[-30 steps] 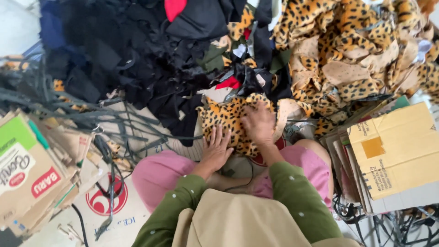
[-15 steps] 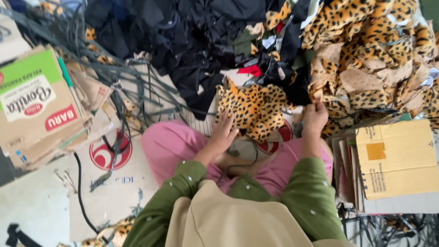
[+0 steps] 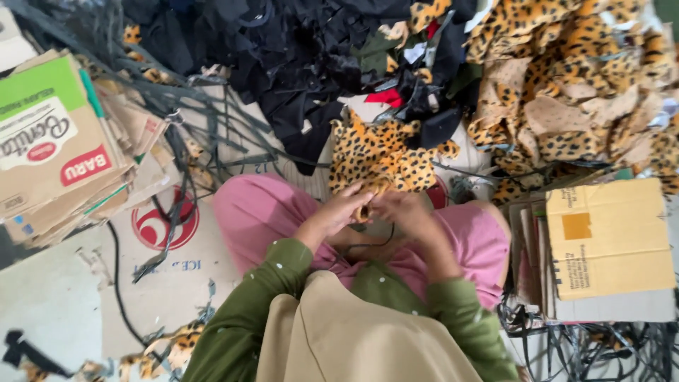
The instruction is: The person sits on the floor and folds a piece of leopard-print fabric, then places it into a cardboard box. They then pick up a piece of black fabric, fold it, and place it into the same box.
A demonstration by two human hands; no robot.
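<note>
Ok, both my hands meet over my lap: left hand [image 3: 341,211] and right hand [image 3: 397,209] pinch the near edge of the leopard cloth [image 3: 378,155], fingers closed on it. Cloth lies on the floor just past my knees, touching the black scraps [image 3: 297,49]. Leopard pile [image 3: 573,78] sits far right. Flat cartons [image 3: 49,148] at left, box [image 3: 608,240] at right.

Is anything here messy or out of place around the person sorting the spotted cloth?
Yes. Black fabric scraps and leopard-print offcuts lie in loose, mixed heaps, and dark straps tangle across flattened cardboard boxes. Both hands, left hand and right hand, hold a small leopard-print piece.
</note>
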